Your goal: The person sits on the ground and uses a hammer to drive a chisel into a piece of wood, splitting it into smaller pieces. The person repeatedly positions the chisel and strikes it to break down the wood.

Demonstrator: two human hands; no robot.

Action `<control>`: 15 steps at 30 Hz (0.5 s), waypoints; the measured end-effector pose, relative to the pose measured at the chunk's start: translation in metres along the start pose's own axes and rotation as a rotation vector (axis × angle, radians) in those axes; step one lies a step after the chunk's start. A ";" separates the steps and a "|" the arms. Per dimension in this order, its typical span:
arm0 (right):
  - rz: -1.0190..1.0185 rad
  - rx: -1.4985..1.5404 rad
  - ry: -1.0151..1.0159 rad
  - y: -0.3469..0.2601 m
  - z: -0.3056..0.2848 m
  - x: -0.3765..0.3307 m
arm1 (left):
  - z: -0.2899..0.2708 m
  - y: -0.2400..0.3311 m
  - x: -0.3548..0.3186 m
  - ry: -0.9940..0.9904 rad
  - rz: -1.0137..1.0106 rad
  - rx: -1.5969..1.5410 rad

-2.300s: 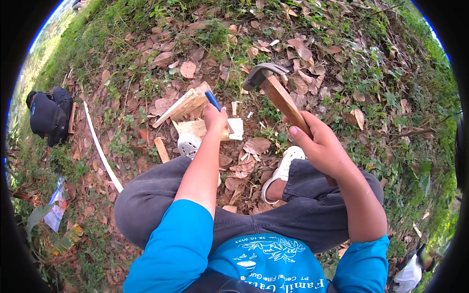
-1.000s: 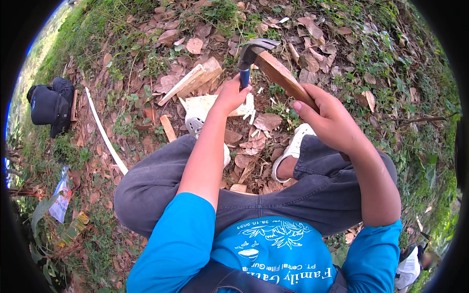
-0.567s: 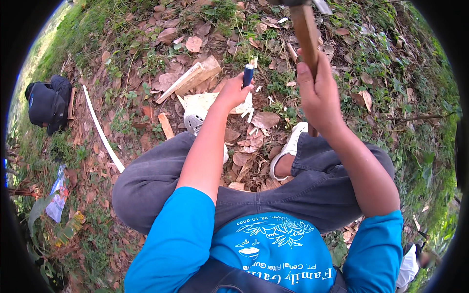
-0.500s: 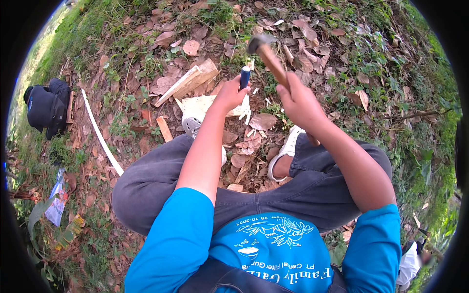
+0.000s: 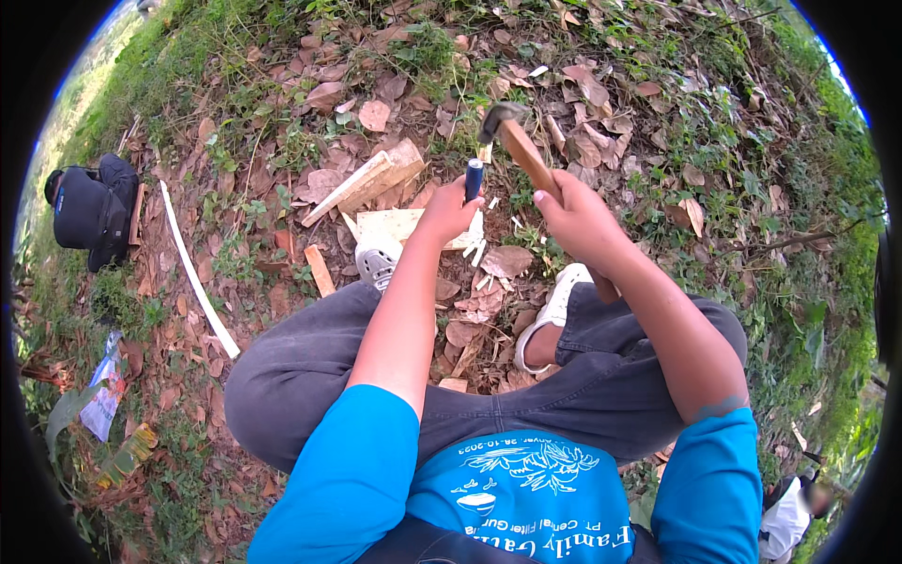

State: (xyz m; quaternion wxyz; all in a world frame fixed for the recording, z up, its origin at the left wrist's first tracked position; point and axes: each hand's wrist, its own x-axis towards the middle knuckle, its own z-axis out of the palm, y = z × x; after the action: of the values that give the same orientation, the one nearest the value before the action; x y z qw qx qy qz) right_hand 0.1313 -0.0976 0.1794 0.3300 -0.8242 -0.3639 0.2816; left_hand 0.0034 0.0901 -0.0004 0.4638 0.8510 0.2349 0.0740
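My left hand (image 5: 449, 211) is closed around the blue handle of a chisel (image 5: 474, 179), held upright with its capped end up. Its lower part is hidden by my fingers. Beneath that hand lies a pale wooden board (image 5: 381, 223) with small chips around it. My right hand (image 5: 578, 214) grips a hammer (image 5: 529, 158) by its wooden handle. The dark hammer head is raised just beyond the chisel's end, apart from it in the picture.
Split wood blocks (image 5: 383, 179) and a wood strip (image 5: 319, 270) lie on leaf-covered ground. At left are a black bag (image 5: 92, 214), a long pale strip (image 5: 195, 273) and a plastic packet (image 5: 101, 399). My shoes (image 5: 548, 315) flank the chips. A person in white (image 5: 787, 520) is at lower right.
The hammer head has come down a little nearer the chisel's end and is no longer blurred. The whole view has shifted slightly. Both hands keep their grips.
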 end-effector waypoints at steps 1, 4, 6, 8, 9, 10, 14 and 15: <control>-0.006 0.082 0.030 -0.013 -0.009 -0.005 | 0.001 0.007 0.000 0.012 -0.035 0.044; -0.224 0.333 0.231 -0.065 -0.038 -0.014 | -0.003 -0.001 -0.004 0.003 -0.103 0.030; -0.281 0.357 0.336 -0.057 -0.023 -0.016 | 0.003 -0.006 -0.005 0.024 -0.076 0.016; -0.259 0.240 0.326 -0.025 0.005 -0.021 | 0.003 0.000 -0.001 0.009 -0.067 0.057; -0.098 -0.011 0.088 0.004 0.014 -0.017 | 0.004 0.007 0.001 0.001 -0.035 0.042; 0.059 -0.253 -0.169 0.008 0.015 -0.010 | 0.003 0.007 -0.003 0.007 -0.020 0.029; -0.090 0.217 0.050 -0.043 -0.016 -0.016 | -0.003 0.003 -0.004 -0.019 -0.121 -0.007; -0.169 0.309 0.150 -0.055 -0.024 -0.018 | -0.005 0.001 0.002 0.007 -0.070 0.033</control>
State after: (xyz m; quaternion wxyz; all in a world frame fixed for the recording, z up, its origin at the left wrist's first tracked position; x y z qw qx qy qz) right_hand 0.1146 -0.0914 0.2394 0.5014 -0.7488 -0.3588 0.2430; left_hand 0.0038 0.0945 0.0030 0.4512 0.8495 0.2675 0.0568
